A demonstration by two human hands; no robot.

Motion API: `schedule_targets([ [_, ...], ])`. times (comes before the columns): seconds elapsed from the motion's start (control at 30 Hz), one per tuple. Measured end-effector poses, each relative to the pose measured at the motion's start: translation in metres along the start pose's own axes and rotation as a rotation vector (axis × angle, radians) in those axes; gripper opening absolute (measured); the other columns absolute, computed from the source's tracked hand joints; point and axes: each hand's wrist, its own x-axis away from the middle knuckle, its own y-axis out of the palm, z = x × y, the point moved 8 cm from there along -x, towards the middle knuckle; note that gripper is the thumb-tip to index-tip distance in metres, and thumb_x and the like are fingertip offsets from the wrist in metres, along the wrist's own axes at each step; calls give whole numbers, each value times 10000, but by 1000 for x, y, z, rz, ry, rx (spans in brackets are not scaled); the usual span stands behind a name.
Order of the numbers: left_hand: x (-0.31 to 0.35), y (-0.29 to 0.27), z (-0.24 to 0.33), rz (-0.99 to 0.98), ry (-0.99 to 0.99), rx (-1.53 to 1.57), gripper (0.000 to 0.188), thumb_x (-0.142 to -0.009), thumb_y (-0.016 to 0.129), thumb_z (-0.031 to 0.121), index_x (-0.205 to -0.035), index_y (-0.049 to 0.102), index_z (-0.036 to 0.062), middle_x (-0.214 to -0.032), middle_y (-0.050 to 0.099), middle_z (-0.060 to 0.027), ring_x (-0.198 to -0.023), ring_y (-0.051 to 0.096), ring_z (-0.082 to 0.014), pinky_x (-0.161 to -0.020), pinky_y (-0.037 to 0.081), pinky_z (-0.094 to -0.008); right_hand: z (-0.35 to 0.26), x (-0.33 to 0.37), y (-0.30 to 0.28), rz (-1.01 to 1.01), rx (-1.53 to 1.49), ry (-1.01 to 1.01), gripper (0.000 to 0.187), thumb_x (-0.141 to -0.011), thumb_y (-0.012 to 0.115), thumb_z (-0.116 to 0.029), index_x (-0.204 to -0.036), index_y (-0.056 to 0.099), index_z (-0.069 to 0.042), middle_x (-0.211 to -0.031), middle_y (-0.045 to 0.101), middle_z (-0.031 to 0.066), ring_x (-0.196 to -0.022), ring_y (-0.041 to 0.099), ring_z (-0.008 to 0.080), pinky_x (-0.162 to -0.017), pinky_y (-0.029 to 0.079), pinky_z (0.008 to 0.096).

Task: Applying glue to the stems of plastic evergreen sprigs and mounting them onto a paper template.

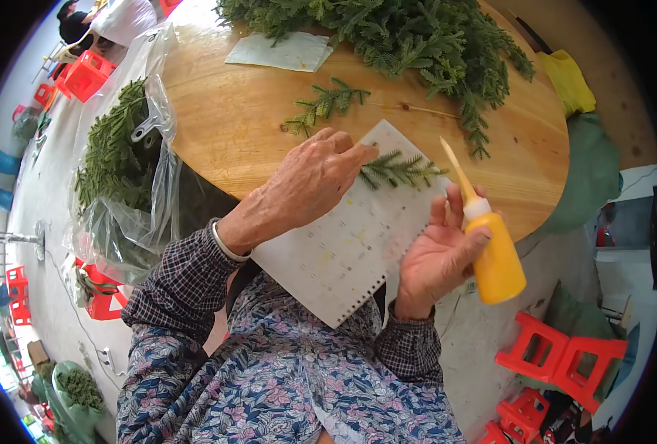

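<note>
My left hand (310,177) reaches over a spiral-bound calendar pad (321,255), its fingers closed at the base of a small green artificial fir sprig (402,171). The sprig points right above the white page. My right hand (443,255) grips a yellow squeeze bottle (497,259), its long pale nozzle (458,170) pointing up and left beside the sprig's tip. Another loose sprig (327,106) lies on the round wooden table (225,118) just beyond my left hand. The pad rests partly on the table and partly over my lap.
A large heap of fir branches (417,37) covers the table's far side, near a pale folded sheet (280,52). At the left, a clear plastic bag (158,111) holds more greenery (114,155). Red stools (535,348) stand on the floor at right. A yellow cloth (569,81) hangs by the table's right edge.
</note>
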Motion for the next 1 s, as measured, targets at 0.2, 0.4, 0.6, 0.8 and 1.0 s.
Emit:
schedule_targets([
  [0.2,18,-43,20,81,-254,-50,247,-843,573,28,-1087,602,50,-845,512,-60,-655,474,-159,-589,427,-296,9,-11,-10,12,23,-22,504,-911,633,-347,-1299,419,-106,-1288,505,123,-1051,596,260,-957,473,374],
  [0.4,62,-9,38,99,-142,12,351,-826,547,-2,-1169,575,67,-899,485,-80,-674,488,-191,-566,427,-292,11,-12,-6,9,12,-18,507,-911,635,-337,-1296,418,-90,-1274,516,126,-1040,600,266,-961,470,384],
  [0.6,32,-10,5,84,-124,57,363,-827,541,-8,-1183,541,64,-901,474,-89,-679,496,-210,-576,440,-292,11,-15,-3,7,-8,26,493,-901,656,-301,-1288,428,-97,-1266,523,126,-1036,598,272,-967,462,405],
  [0.8,-4,-23,-1,115,-88,-7,310,-842,549,-32,-1144,572,37,-880,502,-75,-637,478,-171,-536,416,-285,10,-22,-8,19,-14,39,477,-895,669,-272,-1277,433,-111,-1242,533,128,-1024,598,270,-966,458,412],
  [1.0,19,-17,34,234,-52,-197,295,-812,618,33,-1104,583,54,-784,466,-39,-600,436,-140,-510,392,-255,13,-26,-9,27,-8,24,452,-900,661,-280,-1227,455,-44,-1174,566,134,-996,617,260,-943,486,399],
])
